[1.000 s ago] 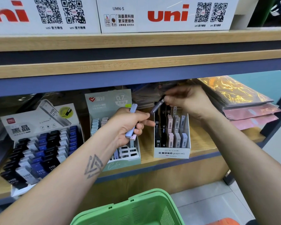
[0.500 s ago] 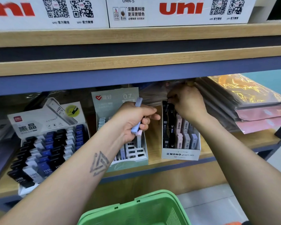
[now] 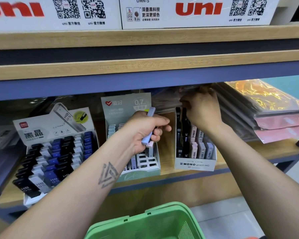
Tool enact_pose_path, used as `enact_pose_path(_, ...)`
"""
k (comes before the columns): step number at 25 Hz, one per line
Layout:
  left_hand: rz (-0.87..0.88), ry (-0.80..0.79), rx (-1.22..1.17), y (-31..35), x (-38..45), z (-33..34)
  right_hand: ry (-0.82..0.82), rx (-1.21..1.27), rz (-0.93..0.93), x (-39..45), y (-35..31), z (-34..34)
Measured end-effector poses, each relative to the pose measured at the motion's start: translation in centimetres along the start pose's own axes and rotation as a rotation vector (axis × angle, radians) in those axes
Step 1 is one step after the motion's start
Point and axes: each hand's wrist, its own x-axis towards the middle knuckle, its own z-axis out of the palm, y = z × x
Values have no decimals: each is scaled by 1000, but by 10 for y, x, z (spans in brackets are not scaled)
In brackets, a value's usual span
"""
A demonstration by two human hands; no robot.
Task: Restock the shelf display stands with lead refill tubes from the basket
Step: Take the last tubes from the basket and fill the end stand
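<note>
The left hand is curled tight round pale blue and pink lead tubes, held just above the green-grey display stand. To the right of that stand, the right hand reaches into the back of the white MONO stand, fingers bent at a black tube; whether they grip it I cannot tell. The green basket sits below the shelf.
</note>
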Motion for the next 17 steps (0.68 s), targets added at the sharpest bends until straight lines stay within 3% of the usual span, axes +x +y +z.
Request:
enact_pose_path(3,-34,-46,28,-4,-6,5,-106,368,104,-4,-6,-11)
enact_pose_path(5,-55,-89,61,-7,-10,8,-325,862,234,-12,-17,-26)
enact_pose_path(7,-73,-124,137,-10,-15,12,-532,1134,240,-21,-24,-40)
enact_pose_path(11,-96,-150,294,-15,-20,16,-668,1143,127,-34,-22,-48)
enact_pose_path(17,-133,-183,62,-18,-19,7,-540,1328,445,-34,5,-50)
